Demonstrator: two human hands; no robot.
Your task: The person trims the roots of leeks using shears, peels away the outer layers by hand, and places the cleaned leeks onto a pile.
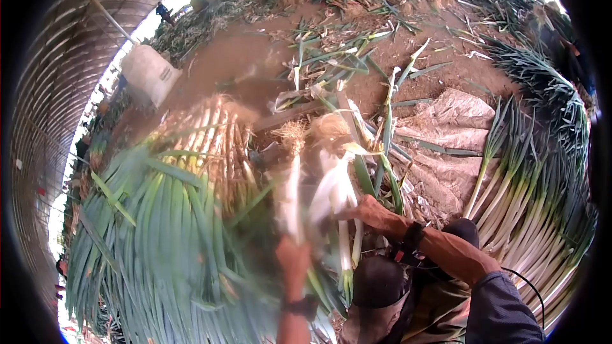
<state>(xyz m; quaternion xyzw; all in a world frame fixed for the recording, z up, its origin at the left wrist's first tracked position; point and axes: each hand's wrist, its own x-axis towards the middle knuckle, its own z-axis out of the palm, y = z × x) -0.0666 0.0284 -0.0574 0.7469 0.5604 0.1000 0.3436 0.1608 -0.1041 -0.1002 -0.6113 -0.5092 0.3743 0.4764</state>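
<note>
My left hand is closed round the lower white stalk of a long green onion, which stands roots up, blurred by motion. To its right, my right hand has its fingers curled at a loose white outer layer, also smeared. Its fingertips are partly hidden. White stalks hang below that hand, beside my knee. A large pile of untrimmed green onions lies close by on the left, its brown roots pointing away from me.
Cleaned green onions lie in a row on the right. A crumpled woven sack covers the ground before them. Torn leaves litter the soil ahead. A stuffed white sack stands at the back left, under the arched roof.
</note>
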